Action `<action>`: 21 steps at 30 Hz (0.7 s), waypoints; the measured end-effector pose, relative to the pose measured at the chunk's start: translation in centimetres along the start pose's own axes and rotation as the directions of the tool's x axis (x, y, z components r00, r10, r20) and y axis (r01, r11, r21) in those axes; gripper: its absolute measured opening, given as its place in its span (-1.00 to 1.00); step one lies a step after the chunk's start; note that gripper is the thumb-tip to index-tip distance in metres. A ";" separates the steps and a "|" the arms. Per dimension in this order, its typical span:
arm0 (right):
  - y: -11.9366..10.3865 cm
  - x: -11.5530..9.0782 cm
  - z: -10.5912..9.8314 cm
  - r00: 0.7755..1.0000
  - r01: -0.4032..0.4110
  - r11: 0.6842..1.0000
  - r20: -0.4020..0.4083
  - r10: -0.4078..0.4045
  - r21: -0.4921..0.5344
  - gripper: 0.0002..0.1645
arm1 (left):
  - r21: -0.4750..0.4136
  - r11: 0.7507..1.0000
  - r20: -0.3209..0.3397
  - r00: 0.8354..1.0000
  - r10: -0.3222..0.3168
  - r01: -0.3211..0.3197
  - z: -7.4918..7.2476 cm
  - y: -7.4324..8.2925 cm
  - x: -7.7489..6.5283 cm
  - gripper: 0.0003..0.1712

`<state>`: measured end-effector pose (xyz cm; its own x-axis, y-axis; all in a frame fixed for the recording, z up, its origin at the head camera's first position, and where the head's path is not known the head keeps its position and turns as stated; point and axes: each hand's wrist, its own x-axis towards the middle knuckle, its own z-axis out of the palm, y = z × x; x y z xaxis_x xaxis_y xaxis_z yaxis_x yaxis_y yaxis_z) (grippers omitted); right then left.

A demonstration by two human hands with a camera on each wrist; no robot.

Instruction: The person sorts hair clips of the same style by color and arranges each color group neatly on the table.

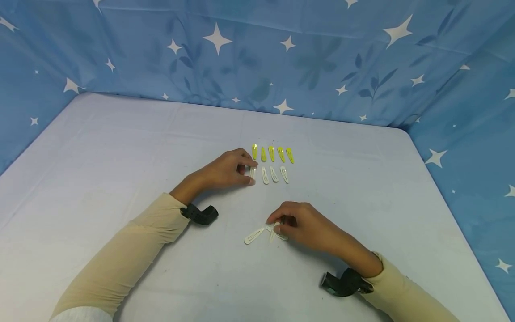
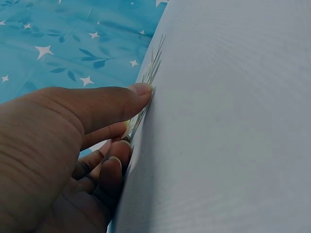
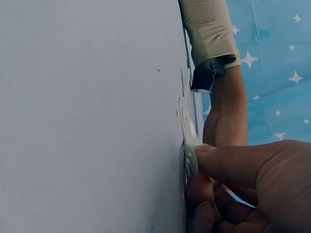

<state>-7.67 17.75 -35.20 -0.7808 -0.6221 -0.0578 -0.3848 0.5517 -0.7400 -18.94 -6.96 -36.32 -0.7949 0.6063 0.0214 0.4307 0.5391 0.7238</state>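
My left hand [image 1: 231, 171] holds a white snap hair clip [image 1: 252, 172] by its ends, between thumb and fingers, at the left end of a row of white hair clips [image 1: 274, 174]. Just behind it runs a row of several yellow hair clips [image 1: 271, 154]. Nearer the front, my right hand [image 1: 310, 227] pinches a white hair clip [image 3: 193, 159] at a small loose pile. From that pile one white clip [image 1: 254, 236] sticks out to the left; others lie partly hidden under the right fingers.
A white cloth covers the table [image 1: 132, 134]. Blue star-patterned curtain [image 1: 257, 58] stands along the far edge and both sides. Black wrist cameras [image 1: 200, 215] sit on both forearms, low over the cloth.
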 end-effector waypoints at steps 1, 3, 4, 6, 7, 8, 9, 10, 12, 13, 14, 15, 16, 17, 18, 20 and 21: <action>0.0 0.0 0.0 1.000 0.001 1.000 -0.004 -0.001 0.010 -0.78 | -0.001 1.000 0.001 1.000 0.000 0.000 0.0 0.0 0.0 -0.45; 0.1 0.0 0.0 1.000 0.006 1.000 -0.010 -0.005 0.030 -0.79 | -0.004 1.000 0.003 1.000 -0.001 0.001 0.0 0.0 0.0 -0.45; 0.1 0.0 0.0 1.000 0.009 0.999 -0.012 -0.008 0.040 -0.80 | -0.004 1.000 0.004 1.000 -0.001 0.001 -0.1 0.0 0.0 -0.45; 0.2 0.0 -0.1 1.000 0.013 0.998 -0.014 -0.012 0.064 -0.83 | -0.004 1.000 0.007 1.000 -0.003 0.003 -0.1 0.1 0.0 -0.45; 0.2 -0.1 -0.1 1.000 0.011 0.997 -0.013 -0.010 0.074 -0.84 | -0.003 1.000 0.008 1.000 -0.004 0.004 -0.1 0.1 0.0 -0.44; 0.2 -0.1 -0.1 1.000 0.008 0.996 -0.012 -0.007 0.084 -0.86 | -0.003 1.000 0.008 1.000 -0.005 0.005 -0.1 0.2 0.0 -0.44; 0.2 -0.1 -0.2 1.000 0.006 0.995 -0.010 -0.005 0.095 -0.87 | -0.003 1.000 0.009 1.000 -0.006 0.006 -0.1 0.2 0.0 -0.45; 0.3 -0.1 -0.2 1.000 0.004 0.995 -0.009 -0.003 0.104 -0.89 | -0.004 1.000 0.009 1.000 -0.006 0.006 -0.1 0.2 0.0 -0.45; 0.3 -0.1 -0.2 1.000 0.001 0.993 -0.009 0.000 0.115 -0.89 | -0.003 1.000 0.009 1.000 -0.003 0.003 -0.2 0.2 0.0 -0.45; 0.3 -0.1 -0.2 1.000 0.003 0.993 -0.013 -0.001 0.117 -0.88 | -0.004 1.000 0.009 1.000 -0.002 0.002 -0.2 0.2 0.0 -0.45; 0.3 0.0 -0.3 1.000 0.007 0.993 -0.020 -0.005 0.119 -0.87 | -0.003 1.000 0.009 1.000 0.001 -0.001 -0.2 0.3 -0.1 -0.45; 0.3 0.0 -0.3 1.000 0.012 0.993 -0.028 -0.009 0.115 -0.86 | -0.001 1.000 0.009 1.000 0.003 -0.003 -0.2 0.3 -0.1 -0.46; 0.3 0.0 -0.3 0.999 0.018 0.994 -0.036 -0.014 0.110 -0.83 | 0.001 1.000 0.008 1.000 0.005 -0.005 -0.2 0.3 -0.1 -0.46; 0.4 0.0 -0.3 0.999 0.023 0.994 -0.045 -0.018 0.105 -0.79 | 0.003 1.000 0.007 1.000 0.008 -0.008 -0.2 0.2 0.0 -0.46; 0.4 0.1 -0.3 0.998 0.027 0.995 -0.053 -0.021 0.101 -0.76 | 0.003 1.000 0.006 1.000 0.008 -0.008 -0.1 0.2 0.0 -0.47; 0.4 0.0 -0.4 0.997 0.031 0.995 -0.068 -0.025 0.091 -0.69 | 0.003 1.000 0.006 1.000 0.007 -0.007 -0.1 0.2 0.0 -0.47; 0.4 0.0 -0.4 0.997 0.031 0.996 -0.073 -0.024 0.088 -0.66 | 0.003 1.000 0.006 1.000 0.005 -0.005 -0.1 0.2 0.0 -0.47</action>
<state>-8.04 18.14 -35.24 -0.8052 -0.5930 0.0093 -0.3639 0.4816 -0.7973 -18.93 -6.93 -36.12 -0.7901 0.6126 0.0207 0.4358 0.5378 0.7217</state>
